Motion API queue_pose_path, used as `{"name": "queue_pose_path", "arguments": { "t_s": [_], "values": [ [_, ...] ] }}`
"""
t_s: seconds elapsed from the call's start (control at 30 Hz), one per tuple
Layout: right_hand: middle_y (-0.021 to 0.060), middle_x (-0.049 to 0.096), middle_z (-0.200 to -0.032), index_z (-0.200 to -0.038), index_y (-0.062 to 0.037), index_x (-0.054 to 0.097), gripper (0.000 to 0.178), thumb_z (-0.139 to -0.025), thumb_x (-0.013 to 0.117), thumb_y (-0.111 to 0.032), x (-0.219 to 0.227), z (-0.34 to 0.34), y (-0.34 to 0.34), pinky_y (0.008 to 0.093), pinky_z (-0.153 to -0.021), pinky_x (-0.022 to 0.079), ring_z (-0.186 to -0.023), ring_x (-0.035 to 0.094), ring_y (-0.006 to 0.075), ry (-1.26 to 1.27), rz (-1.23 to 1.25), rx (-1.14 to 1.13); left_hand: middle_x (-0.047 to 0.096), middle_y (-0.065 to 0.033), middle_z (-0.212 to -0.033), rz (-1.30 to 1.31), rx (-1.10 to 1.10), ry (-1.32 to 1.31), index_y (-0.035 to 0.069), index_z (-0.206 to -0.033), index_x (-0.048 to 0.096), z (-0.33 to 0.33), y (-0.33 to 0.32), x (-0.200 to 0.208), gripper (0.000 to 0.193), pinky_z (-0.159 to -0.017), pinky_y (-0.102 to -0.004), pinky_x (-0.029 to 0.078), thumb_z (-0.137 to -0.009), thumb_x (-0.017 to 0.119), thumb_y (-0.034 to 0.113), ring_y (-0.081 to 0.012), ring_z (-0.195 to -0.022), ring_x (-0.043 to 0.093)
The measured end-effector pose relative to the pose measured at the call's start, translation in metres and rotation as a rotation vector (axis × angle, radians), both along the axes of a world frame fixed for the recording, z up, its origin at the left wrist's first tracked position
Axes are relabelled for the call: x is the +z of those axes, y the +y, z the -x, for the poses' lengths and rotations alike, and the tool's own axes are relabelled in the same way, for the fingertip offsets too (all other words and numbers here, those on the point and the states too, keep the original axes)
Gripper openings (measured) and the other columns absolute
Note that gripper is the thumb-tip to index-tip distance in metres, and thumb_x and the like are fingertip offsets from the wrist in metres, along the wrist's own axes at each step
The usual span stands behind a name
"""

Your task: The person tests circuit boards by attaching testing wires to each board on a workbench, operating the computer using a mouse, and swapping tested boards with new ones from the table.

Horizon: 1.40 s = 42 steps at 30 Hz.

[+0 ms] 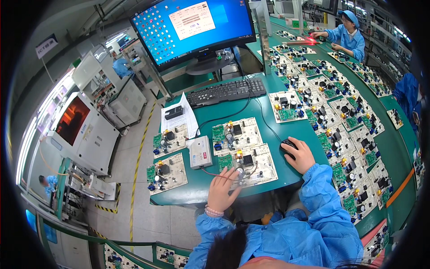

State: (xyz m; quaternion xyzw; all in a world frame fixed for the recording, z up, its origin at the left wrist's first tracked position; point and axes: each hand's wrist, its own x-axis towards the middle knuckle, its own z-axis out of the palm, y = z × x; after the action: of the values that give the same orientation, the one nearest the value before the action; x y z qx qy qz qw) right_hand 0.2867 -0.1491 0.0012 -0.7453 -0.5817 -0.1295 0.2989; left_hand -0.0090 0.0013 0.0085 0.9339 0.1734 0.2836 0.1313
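My right hand (301, 157) rests over a black computer mouse (289, 147) on the green tabletop, its fingers curved around it. My left hand (221, 187) lies with fingers stretched out on the near left part of a cream circuit board (264, 168), apparently holding nothing. Thin dark red wires run past these fingers from a small white box (199, 152) to the board's parts. What the fingertips touch is hard to make out. Just beyond lies another circuit board (245, 134) with green, black and yellow components.
A monitor (197, 31) stands at the back, behind a black keyboard (226, 93). Papers (190, 117) bear a small black device (174, 112). Two more boards (166, 174) lie at left. Many boards (345, 130) cover the right side. A co-worker (349, 36) sits far right.
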Motion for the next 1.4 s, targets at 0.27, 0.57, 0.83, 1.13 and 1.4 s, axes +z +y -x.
{"name": "queue_pose_path", "arguments": {
  "t_s": [0.27, 0.57, 0.83, 1.13, 1.4],
  "values": [
    [0.0135, 0.052, -0.131, -0.126, -0.0209, 0.060, 0.050, -0.077, 0.072, -0.022, 0.028, 0.021, -0.005, 0.0479, -0.102, 0.038, -0.120, 0.050, 0.0359, -0.290, -0.025, -0.163, 0.057, -0.0100, -0.132, -0.005, -0.002, -0.006, 0.010, -0.128, 0.057, 0.003, 0.001, -0.003, 0.052, -0.102, -0.0420, 0.038, -0.079, 0.070, 0.021, -0.0331, -0.127, 0.048],
    [0.0105, 0.062, -0.099, -0.105, -0.0093, 0.063, 0.030, -0.076, 0.062, -0.013, 0.075, 0.035, 0.113, 0.0429, -0.087, 0.046, -0.101, 0.058, 0.0316, -0.180, 0.016, 0.267, 0.056, -0.0103, -0.133, -0.021, -0.050, -0.017, 0.010, -0.129, 0.056, -0.003, 0.003, 0.001, 0.052, -0.102, -0.0422, 0.038, -0.080, 0.069, 0.021, -0.0333, -0.127, 0.048],
    [0.0055, 0.060, -0.126, -0.120, -0.0148, 0.060, 0.050, -0.081, 0.065, -0.046, 0.005, 0.001, 0.236, 0.0555, -0.105, 0.034, -0.129, 0.046, 0.0259, -0.136, 0.586, 0.080, 0.056, -0.0153, -0.132, 0.025, -0.106, 0.005, 0.007, -0.131, 0.054, -0.002, -0.004, -0.010, 0.058, -0.104, -0.0435, 0.037, -0.078, 0.072, 0.023, -0.0367, -0.129, 0.047],
    [0.0164, 0.065, -0.102, -0.100, -0.0087, 0.067, 0.046, -0.074, 0.068, -0.047, 0.167, -0.102, 0.012, 0.0461, -0.086, 0.050, -0.101, 0.062, 0.0358, -0.211, 0.082, -0.405, 0.053, -0.0227, -0.132, 0.084, -0.085, -0.014, -0.002, -0.132, 0.050, 0.014, 0.016, -0.020, 0.060, -0.109, -0.0469, 0.031, -0.079, 0.068, 0.017, -0.0439, -0.129, 0.042],
    [0.0144, 0.068, -0.110, -0.108, -0.0108, 0.069, 0.046, -0.085, 0.059, -0.049, 0.092, -0.167, -0.512, 0.0440, -0.088, 0.051, -0.102, 0.065, 0.0338, 0.324, 0.063, -1.837, 0.059, -0.0108, -0.108, 0.036, -0.172, 0.004, 0.004, -0.146, 0.038, -0.002, 0.026, -0.044, 0.066, -0.062, -0.0238, 0.040, -0.085, 0.063, 0.008, -0.0126, -0.067, 0.040]
  ]
}}
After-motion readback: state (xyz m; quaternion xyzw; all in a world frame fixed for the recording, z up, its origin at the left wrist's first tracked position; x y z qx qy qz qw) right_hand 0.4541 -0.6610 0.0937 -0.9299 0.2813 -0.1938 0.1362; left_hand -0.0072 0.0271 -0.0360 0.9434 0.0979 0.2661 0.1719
